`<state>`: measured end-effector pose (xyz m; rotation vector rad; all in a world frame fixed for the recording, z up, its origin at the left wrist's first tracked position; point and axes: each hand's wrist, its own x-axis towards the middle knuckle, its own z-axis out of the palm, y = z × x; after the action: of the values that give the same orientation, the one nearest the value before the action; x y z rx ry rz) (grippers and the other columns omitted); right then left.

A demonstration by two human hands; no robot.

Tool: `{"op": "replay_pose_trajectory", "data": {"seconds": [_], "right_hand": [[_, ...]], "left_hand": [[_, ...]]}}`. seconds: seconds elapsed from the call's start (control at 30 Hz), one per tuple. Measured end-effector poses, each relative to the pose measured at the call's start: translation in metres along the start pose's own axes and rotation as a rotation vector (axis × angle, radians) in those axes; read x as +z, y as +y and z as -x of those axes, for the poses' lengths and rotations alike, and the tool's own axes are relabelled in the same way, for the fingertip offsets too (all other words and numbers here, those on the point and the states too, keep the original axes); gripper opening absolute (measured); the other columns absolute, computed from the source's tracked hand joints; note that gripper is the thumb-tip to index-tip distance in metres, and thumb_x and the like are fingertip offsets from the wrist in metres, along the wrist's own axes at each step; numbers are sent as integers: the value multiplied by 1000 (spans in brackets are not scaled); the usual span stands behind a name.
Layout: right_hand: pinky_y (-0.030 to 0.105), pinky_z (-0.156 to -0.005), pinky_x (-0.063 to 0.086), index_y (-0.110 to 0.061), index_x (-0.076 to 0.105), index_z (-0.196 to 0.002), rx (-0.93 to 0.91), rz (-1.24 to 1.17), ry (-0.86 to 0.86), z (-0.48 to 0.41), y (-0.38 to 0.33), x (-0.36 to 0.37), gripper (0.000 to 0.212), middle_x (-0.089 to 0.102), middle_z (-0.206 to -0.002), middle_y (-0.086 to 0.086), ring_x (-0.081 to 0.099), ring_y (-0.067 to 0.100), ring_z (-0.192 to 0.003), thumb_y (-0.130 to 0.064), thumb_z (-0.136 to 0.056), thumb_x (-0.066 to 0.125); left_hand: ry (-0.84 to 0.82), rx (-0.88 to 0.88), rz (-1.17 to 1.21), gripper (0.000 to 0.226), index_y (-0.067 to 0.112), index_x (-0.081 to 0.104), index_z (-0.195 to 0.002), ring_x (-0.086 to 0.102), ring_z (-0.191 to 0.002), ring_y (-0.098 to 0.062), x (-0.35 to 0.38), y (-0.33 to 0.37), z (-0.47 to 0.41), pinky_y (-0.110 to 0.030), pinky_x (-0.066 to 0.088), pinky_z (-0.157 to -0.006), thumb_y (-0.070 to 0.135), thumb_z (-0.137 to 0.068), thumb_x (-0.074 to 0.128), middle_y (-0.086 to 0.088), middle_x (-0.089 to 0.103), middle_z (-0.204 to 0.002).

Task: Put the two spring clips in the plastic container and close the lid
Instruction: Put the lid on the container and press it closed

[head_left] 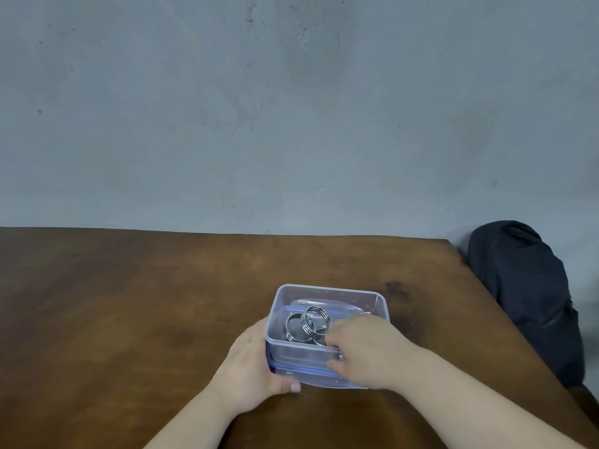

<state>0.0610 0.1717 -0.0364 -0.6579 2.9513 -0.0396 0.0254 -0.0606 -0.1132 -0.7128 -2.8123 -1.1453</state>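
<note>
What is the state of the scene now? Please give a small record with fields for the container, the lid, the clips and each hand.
container: clear plastic container, open, on the wooden table
lid: appears to lie under the container, blue-edged, not yet closed on top
clips: metal spring clips inside the container; exact count is hard to tell
left hand: left hand holds the container's left side, thumb at the front
right hand: right hand reaches over the near right rim into the container
other: dark bag beside the table, at right

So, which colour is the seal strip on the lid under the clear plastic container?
Blue-violet strip, best seen in the head view.
</note>
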Motion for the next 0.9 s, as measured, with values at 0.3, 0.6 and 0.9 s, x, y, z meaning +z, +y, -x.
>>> {"op": "replay_pose_trajectory", "data": {"seconds": [0.3, 0.6, 0.9], "right_hand": [[41, -78, 48, -23, 43, -80, -19, 5, 135, 10, 14, -9, 27, 55, -89, -2, 58, 26, -87, -36, -102, 53], [33, -66, 32, -25, 30, -63, 39, 2, 234, 0, 45, -36, 48, 36, -70, -9, 43, 18, -75, -40, -99, 57], [39, -75, 44, -22, 50, -74, -11, 0, 144, 0, 51, -5, 29, 59, -86, -1, 59, 25, -90, -39, -95, 59]], "left_hand": [[-25, 59, -166, 61, 40, 61, -129, 22, -146, -4, 8, -9, 6, -36, 27, -122, 61, -73, 75, 26, 25, -153], [130, 516, -328, 19, 36, 68, -96, 61, -112, 1, -17, -3, 18, -32, 30, -116, 47, -100, 52, 22, 68, -94], [311, 547, 26, 36, 25, 59, -84, 55, -61, -6, -71, 60, 31, -22, 45, -55, 45, -105, 38, 16, 57, -76]]}}
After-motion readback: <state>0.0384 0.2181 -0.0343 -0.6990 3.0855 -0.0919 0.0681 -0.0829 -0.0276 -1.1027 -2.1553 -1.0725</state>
